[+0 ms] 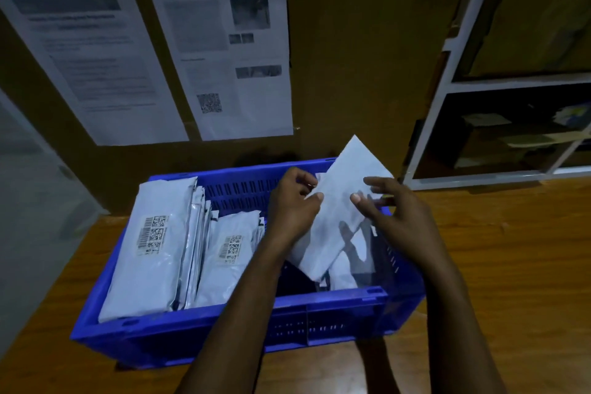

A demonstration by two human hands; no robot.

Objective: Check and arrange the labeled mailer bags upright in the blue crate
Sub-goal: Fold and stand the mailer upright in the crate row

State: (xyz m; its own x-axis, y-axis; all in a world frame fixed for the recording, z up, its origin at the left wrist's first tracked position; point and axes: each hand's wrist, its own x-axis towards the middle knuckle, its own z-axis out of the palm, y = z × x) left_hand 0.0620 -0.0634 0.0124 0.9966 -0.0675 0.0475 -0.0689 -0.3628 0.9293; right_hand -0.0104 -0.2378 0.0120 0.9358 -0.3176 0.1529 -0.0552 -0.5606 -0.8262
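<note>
A blue crate (224, 329) stands on a wooden table. At its left side several white mailer bags stand on edge: a large one (150, 249) with barcode labels leans outermost, and a smaller labelled one (228, 256) sits beside the row. Over the crate's right half I hold a white mailer bag (339, 211) tilted, its upper corner pointing up and away. My left hand (292, 201) pinches its left edge. My right hand (393, 211) holds its right side, thumb on the face. More white bags lie below it in the crate.
The wooden table (511, 265) stretches to the right of the crate. Printed sheets (224, 54) hang on a cardboard wall behind. A white shelf unit (447, 83) with paper items stands at the right rear. A grey surface lies at the left.
</note>
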